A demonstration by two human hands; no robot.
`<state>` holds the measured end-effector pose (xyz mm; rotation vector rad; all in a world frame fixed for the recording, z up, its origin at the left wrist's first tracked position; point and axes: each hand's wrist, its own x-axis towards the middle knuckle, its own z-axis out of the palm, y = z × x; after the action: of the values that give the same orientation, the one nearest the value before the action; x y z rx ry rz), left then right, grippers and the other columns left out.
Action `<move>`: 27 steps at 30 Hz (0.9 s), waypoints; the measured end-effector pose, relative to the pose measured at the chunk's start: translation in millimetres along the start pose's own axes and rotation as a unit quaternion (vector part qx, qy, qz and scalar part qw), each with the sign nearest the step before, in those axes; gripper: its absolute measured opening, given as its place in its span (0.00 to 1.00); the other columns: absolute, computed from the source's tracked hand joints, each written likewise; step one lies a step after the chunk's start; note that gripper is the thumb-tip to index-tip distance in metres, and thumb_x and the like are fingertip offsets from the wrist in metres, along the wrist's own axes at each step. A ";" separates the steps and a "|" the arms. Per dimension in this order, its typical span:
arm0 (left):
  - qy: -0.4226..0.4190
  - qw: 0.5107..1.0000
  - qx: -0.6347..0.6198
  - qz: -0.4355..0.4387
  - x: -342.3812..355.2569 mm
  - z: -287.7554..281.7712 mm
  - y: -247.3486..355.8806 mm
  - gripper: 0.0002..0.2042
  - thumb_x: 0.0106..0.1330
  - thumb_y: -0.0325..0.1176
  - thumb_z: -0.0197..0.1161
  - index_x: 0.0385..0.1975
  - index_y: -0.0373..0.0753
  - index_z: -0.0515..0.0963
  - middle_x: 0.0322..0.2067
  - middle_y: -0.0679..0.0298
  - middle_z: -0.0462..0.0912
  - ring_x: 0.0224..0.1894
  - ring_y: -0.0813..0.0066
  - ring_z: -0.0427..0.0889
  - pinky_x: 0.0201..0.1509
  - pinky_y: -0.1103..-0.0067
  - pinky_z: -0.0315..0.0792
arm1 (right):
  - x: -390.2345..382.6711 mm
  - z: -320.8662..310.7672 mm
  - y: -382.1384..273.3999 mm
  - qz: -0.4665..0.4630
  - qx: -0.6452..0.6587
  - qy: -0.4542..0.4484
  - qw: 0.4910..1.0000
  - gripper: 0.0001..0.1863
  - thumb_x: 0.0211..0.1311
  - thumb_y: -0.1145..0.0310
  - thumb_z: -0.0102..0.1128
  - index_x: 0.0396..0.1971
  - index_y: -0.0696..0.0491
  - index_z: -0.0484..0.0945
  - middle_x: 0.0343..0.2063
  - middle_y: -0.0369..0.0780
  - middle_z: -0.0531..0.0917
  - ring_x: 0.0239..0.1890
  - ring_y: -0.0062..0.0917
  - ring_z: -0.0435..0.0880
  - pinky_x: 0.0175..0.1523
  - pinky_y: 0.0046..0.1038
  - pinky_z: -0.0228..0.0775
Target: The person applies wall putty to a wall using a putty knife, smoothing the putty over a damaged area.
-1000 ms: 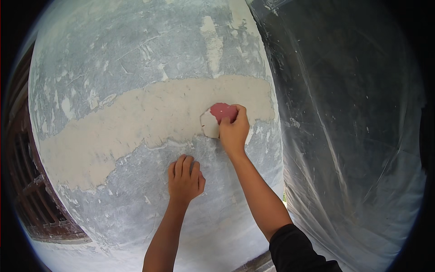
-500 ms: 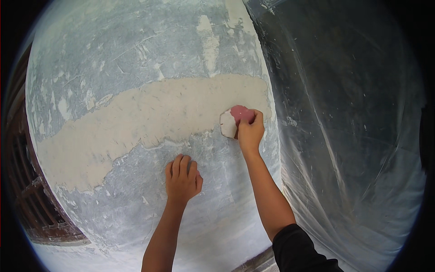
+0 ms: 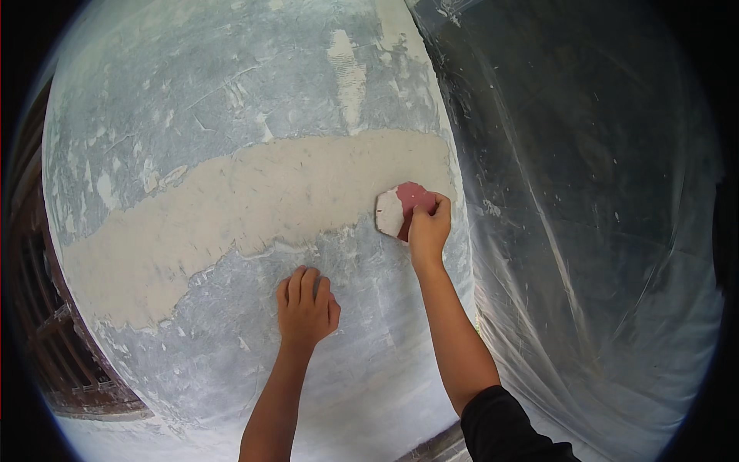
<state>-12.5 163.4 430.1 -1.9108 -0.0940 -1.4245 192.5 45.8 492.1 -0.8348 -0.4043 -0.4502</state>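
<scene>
My right hand (image 3: 430, 229) pinches a flat, many-sided pink putty scraper (image 3: 416, 199) between thumb and fingers. Pale putty covers the scraper's left part. It is held at the lower right part of a cream putty band (image 3: 254, 189), which curves across a patchy grey-blue wall (image 3: 231, 100). Lower and to the left, my left hand (image 3: 306, 308) is up by the grey wall below the band, its back toward me. The fingers are curled in, and the palm is hidden, so what they hold, if anything, cannot be made out.
Clear plastic sheeting (image 3: 570, 231) hangs over a dark area to the right of the wall's edge. At the left side is a brown barred window frame (image 3: 65, 346). A vertical streak of putty (image 3: 348, 81) marks the wall above the band.
The scraper and my right hand have shifted slightly right and down. My left hand appears slightly lower and further left, while the whole view has also shifted a little.
</scene>
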 end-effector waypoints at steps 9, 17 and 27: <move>-0.006 1.000 0.000 -0.001 -1.5 -1.4 0.0 0.15 0.55 0.34 0.56 0.41 0.37 0.74 0.50 0.55 0.73 0.58 0.55 0.69 0.60 0.58 0.60 | -13.0 -13.2 -0.1 0.060 0.001 0.029 0.998 0.16 0.56 0.75 0.55 0.46 0.59 0.72 0.42 0.51 0.81 0.47 0.42 0.80 0.56 0.35 0.69; -0.003 1.000 -0.002 -0.006 0.9 -1.7 -1.2 0.14 0.55 0.34 0.57 0.41 0.37 0.75 0.49 0.55 0.74 0.58 0.54 0.70 0.60 0.58 0.59 | -30.3 -31.4 28.4 0.127 0.015 0.073 0.989 0.20 0.57 0.75 0.52 0.50 0.63 0.66 0.48 0.54 0.76 0.52 0.42 0.78 0.59 0.35 0.66; 0.000 1.000 -0.010 -0.004 0.5 -1.2 2.2 0.14 0.56 0.33 0.56 0.42 0.36 0.74 0.50 0.54 0.74 0.58 0.54 0.70 0.59 0.58 0.60 | -32.2 -17.6 8.8 0.118 0.003 0.017 0.993 0.20 0.59 0.74 0.53 0.51 0.61 0.65 0.48 0.54 0.76 0.54 0.44 0.76 0.61 0.35 0.64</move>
<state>-12.3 160.9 429.5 -1.9289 -0.0877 -1.4365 173.2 44.4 459.7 -0.8570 -0.2705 -0.2426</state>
